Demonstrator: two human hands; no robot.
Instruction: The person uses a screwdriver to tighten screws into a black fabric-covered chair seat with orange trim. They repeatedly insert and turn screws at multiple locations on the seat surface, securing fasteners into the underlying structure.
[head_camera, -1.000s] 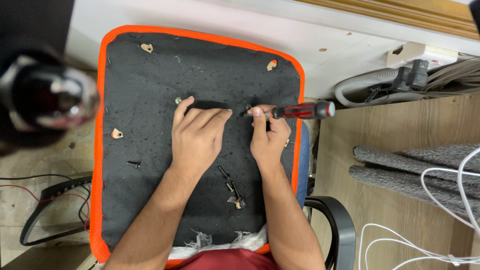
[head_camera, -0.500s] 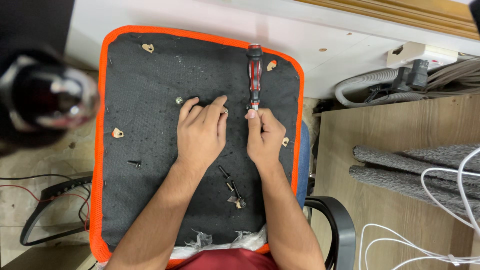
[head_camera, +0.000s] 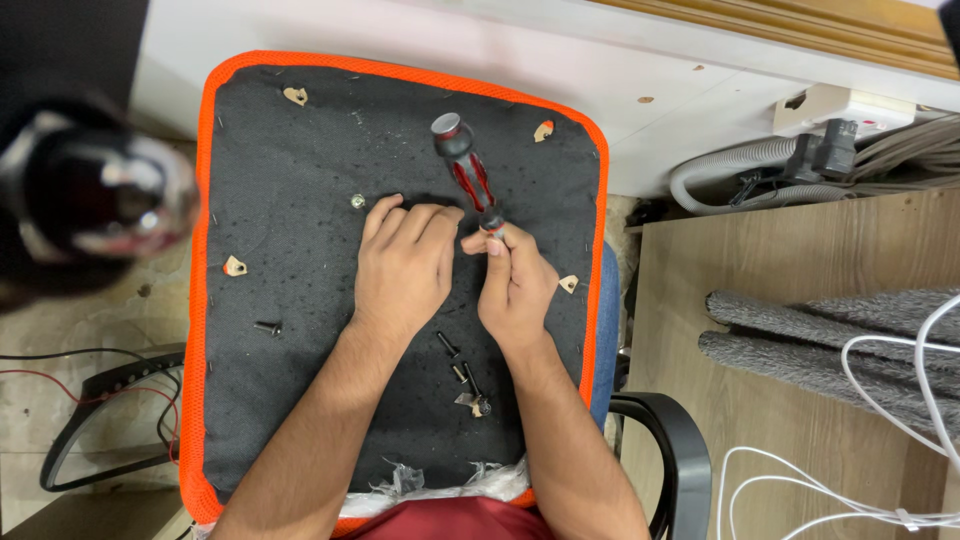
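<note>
An upturned chair seat (head_camera: 290, 160) lies below me, covered in black fabric with an orange rim. My left hand (head_camera: 405, 262) rests flat on the fabric near its middle, fingers spread. My right hand (head_camera: 512, 280) grips the shaft end of a red-and-black screwdriver (head_camera: 465, 168). The handle points up and away from me, tilted slightly left. A small screw head (head_camera: 357, 201) sits in the fabric just left of my left fingertips. Loose black screws (head_camera: 462, 372) lie between my forearms.
A single loose screw (head_camera: 267, 326) lies at the seat's left. Tan brackets (head_camera: 235, 266) dot the seat's edges. A blurred dark chair base (head_camera: 90, 200) sits at left, cables (head_camera: 110, 400) below it. At right lie a wooden board (head_camera: 800, 330), a grey hose (head_camera: 720, 165) and white wires (head_camera: 900, 420).
The screwdriver swung from pointing right, to straight up, to tilted slightly left. My right hand turned with it. My left hand stayed on the fabric.
</note>
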